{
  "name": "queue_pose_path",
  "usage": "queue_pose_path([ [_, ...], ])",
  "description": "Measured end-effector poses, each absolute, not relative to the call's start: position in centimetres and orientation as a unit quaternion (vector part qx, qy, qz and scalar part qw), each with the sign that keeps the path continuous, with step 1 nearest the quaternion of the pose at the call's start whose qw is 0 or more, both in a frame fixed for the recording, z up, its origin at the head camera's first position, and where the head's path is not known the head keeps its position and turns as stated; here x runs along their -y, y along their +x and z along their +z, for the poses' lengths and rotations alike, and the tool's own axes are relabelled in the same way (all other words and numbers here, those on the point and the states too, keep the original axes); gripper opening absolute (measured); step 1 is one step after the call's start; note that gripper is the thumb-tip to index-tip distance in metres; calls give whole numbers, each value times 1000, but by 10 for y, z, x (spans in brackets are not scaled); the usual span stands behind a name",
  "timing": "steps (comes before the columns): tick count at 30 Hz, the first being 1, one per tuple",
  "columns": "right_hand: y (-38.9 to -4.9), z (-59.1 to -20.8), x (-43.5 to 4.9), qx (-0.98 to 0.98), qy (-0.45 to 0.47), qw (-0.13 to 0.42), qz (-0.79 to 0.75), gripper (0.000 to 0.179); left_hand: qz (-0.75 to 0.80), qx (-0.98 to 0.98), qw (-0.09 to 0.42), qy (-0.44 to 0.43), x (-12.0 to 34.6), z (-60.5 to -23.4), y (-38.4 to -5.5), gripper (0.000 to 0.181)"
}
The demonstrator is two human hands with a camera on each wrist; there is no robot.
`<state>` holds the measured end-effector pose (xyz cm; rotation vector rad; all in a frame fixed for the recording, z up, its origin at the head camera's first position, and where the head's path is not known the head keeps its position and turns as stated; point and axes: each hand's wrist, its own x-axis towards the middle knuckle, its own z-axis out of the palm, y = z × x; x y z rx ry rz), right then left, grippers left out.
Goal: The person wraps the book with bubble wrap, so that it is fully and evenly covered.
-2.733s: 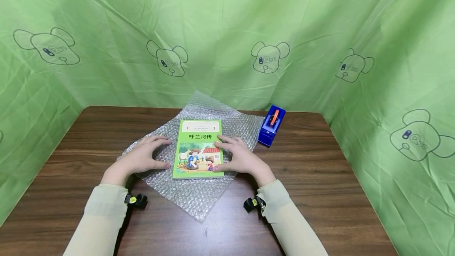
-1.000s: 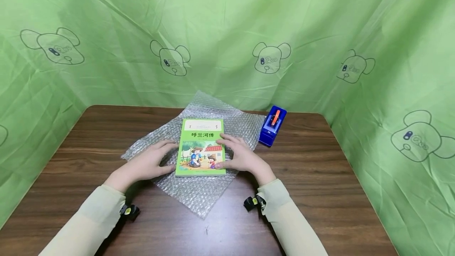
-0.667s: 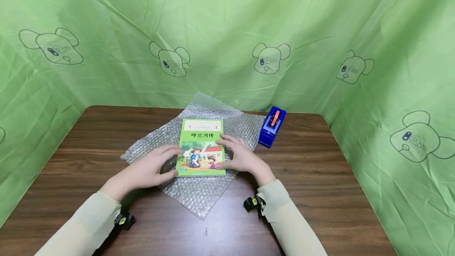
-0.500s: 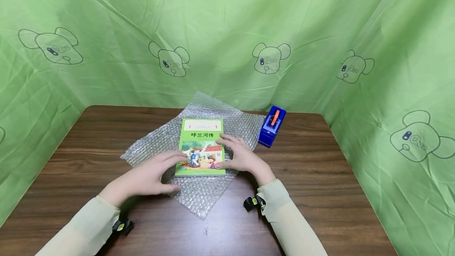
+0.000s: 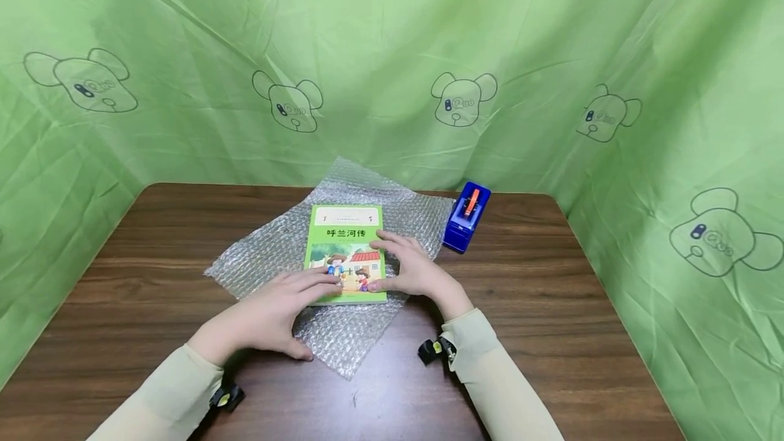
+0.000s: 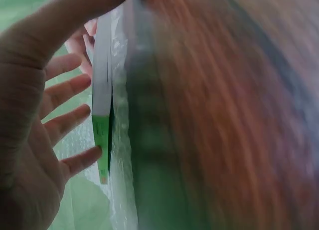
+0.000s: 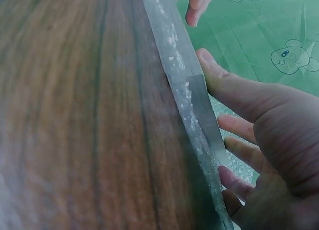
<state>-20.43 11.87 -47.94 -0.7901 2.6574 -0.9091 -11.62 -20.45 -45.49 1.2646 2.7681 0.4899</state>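
While both hands are spread at its sides, the green book shows two hatted figures below black lettering.

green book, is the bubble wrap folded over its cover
No, the green book lies on top of the bubble wrap, with none across its cover.

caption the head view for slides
Green book on bubble wrap, left fingers and right fingers over it, blue object nearby.
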Motion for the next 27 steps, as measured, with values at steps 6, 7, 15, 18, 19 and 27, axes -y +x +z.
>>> queue_pose_path([
  [6, -203, -479, -117, -904, -270, 115, -313, 92, 143, -896, 27, 420, 201, -453, -111, 112],
  [7, -203, -478, -117, -903, -268, 116, -314, 92, 145, -896, 24, 420, 201, -453, -111, 106],
  [15, -203, -477, -118, -904, -263, 116, -318, 92, 168, -888, -24, 427, 197, -454, -112, 56],
  [18, -204, -478, -118, -903, -263, 114, -318, 93, 163, -885, -49, 434, 192, -454, -112, 45],
  [19, -204, -478, -118, -903, -264, 114, -319, 93, 162, -883, -55, 437, 191, -454, -112, 41],
  [27, -203, -479, -117, -899, -266, 115, -328, 92, 193, -870, -34, 452, 176, -444, -121, 5],
])
